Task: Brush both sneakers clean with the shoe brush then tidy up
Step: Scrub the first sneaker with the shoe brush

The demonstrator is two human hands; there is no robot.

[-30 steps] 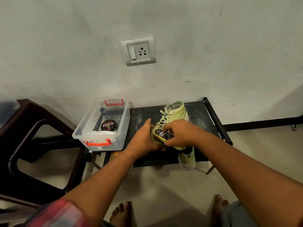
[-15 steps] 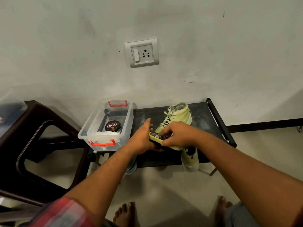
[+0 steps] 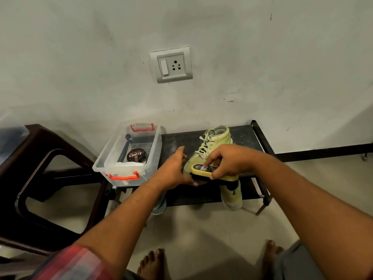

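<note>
A pale green high-top sneaker (image 3: 218,138) stands on the black rack (image 3: 252,136), toe toward me. My right hand (image 3: 232,160) grips a yellow shoe brush (image 3: 203,168) with a black label and holds it across the sneaker's toe. My left hand (image 3: 173,168) holds the toe end of that sneaker from the left, thumb raised. A second pale green sneaker (image 3: 232,197) hangs toe-down off the rack's front edge, below the brush.
A clear plastic box (image 3: 153,150) with red handles sits at the rack's left end, holding a black polish tin (image 3: 137,155) and a white cloth. A dark brown plastic chair (image 3: 40,178) stands on the left. Another shoe's toe (image 3: 159,207) shows under my left forearm. My bare feet are on the floor.
The brush has slid slightly to the right across the sneaker's toe. My left hand stays on the toe. The camera view shifted a little.
</note>
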